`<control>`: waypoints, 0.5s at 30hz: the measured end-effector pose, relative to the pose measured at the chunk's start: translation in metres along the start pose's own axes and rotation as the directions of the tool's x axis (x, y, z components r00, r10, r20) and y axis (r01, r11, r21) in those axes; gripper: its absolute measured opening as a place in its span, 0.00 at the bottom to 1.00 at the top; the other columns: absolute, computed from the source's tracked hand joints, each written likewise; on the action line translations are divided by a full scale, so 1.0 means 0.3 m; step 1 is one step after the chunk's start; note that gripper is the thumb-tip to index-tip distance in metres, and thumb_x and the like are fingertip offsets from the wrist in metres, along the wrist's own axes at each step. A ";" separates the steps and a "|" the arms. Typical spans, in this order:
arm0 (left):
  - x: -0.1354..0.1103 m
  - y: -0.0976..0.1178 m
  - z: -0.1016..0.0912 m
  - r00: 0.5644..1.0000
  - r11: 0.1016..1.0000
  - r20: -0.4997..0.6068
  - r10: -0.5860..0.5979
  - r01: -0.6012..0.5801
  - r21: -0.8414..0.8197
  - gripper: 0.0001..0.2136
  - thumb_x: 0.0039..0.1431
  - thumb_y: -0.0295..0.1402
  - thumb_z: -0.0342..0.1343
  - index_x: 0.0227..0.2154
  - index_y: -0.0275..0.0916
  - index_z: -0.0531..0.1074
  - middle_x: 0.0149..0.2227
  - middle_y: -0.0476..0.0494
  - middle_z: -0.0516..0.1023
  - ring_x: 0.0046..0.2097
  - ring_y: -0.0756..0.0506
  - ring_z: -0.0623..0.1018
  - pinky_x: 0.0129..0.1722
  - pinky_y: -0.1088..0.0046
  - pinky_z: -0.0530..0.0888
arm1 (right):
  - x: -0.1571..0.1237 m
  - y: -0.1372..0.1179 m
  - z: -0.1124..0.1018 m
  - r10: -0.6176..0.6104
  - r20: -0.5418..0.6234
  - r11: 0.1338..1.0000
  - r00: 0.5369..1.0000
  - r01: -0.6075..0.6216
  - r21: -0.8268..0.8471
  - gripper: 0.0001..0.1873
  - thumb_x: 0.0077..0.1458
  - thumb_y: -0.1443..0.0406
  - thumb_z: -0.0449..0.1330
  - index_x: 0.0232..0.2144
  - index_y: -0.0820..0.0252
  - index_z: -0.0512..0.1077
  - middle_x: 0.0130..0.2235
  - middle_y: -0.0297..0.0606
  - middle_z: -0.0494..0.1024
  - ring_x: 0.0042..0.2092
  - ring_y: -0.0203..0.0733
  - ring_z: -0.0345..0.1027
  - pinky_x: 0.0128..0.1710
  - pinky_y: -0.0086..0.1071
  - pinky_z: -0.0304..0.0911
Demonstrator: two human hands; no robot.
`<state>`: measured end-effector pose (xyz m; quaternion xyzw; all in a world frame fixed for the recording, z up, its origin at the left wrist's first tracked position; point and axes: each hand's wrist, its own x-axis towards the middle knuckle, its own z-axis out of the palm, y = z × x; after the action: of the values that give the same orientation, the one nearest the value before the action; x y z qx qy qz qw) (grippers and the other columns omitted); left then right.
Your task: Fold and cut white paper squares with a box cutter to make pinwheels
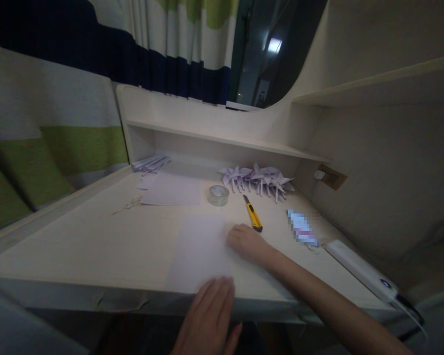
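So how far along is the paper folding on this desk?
Done: a cluster of folded paper pinwheels sits at the back. In hand: one flat sheet, seemingly unfolded, with the left hand on its near edge and the right hand at its right edge. Left: a spare sheet lies behind it, and the tape roll and knife lie untouched.

A clear roll of sticky tape (218, 195) sits on the pale wooden desk (96, 236), with a yellow-handled utility knife (252, 213) just to its right. A cluster of white folded-paper pinwheels (259, 180) lies behind it to the right. Just left of the tape lies a plain white sheet (172, 191), then thin scissors (128, 204); far to the tape's right is a long white plastic bar (360, 270).
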<state>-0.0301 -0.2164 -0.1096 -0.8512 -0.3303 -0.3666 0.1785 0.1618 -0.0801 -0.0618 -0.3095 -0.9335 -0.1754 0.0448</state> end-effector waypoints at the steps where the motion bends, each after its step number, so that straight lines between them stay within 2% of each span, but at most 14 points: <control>1: 0.000 0.000 -0.001 1.000 1.000 0.004 -0.002 0.002 0.004 0.20 0.58 0.37 0.50 0.49 0.30 0.69 0.51 0.38 0.74 0.51 0.41 0.73 0.48 0.64 0.73 | 0.007 0.008 0.003 0.001 0.010 1.000 1.000 -0.001 -0.002 0.06 0.60 0.66 0.53 0.31 0.60 0.68 0.31 0.37 0.72 0.36 0.41 0.61 0.36 0.34 0.51; 7: -0.003 -0.002 0.003 0.998 0.998 0.041 0.041 -0.043 0.036 0.21 0.57 0.37 0.51 0.50 0.28 0.69 0.51 0.36 0.74 0.51 0.40 0.73 0.47 0.63 0.73 | 0.053 0.059 0.027 0.063 0.062 0.998 0.996 -0.064 0.007 0.06 0.60 0.67 0.52 0.32 0.62 0.68 0.33 0.40 0.72 0.38 0.42 0.62 0.37 0.33 0.52; 15: -0.013 -0.005 0.016 0.999 0.999 0.027 0.036 -0.037 0.022 0.21 0.57 0.38 0.50 0.50 0.29 0.69 0.50 0.35 0.74 0.52 0.40 0.72 0.47 0.63 0.73 | 0.112 0.112 0.026 0.161 0.094 0.986 0.982 -0.163 0.015 0.06 0.60 0.67 0.52 0.34 0.62 0.68 0.36 0.41 0.74 0.40 0.42 0.63 0.41 0.33 0.53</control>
<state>-0.0306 -0.2145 -0.1156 -0.8598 -0.3212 -0.3484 0.1903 0.1550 -0.0334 -0.0527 -0.3918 -0.9082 -0.1462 0.0191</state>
